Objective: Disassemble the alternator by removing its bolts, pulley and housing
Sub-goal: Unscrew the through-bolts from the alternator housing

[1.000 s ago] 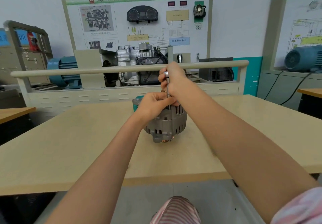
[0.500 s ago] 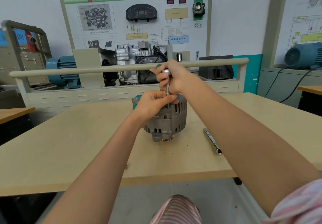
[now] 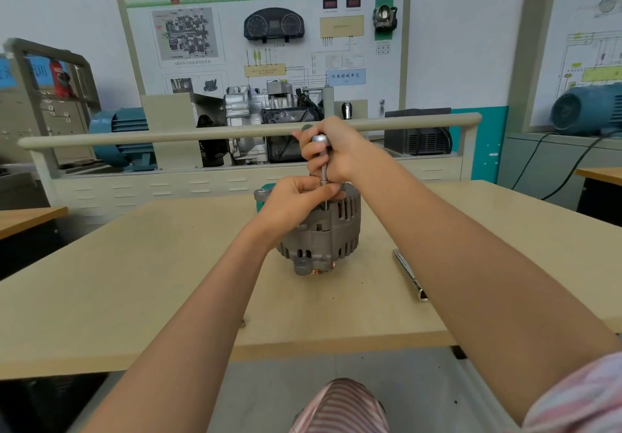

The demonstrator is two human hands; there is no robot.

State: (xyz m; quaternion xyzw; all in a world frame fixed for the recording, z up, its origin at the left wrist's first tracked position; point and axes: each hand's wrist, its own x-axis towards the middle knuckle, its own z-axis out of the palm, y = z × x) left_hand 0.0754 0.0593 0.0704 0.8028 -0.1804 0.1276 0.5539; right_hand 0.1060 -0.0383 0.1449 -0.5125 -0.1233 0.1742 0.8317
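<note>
Arms reach forward over the surface (image 3: 134, 284); right hand (image 3: 336, 153) grips an upright driver (image 3: 323, 166), left hand (image 3: 296, 202) pinches its shaft atop the alternator (image 3: 323, 234) standing mid-surface.

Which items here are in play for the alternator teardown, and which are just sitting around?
In play:
alternator
socket driver, gripped by right hand
left hand, pinching the driver shaft

Lying about:
loose metal tool on table
blue motor
transmission trainer board
</note>
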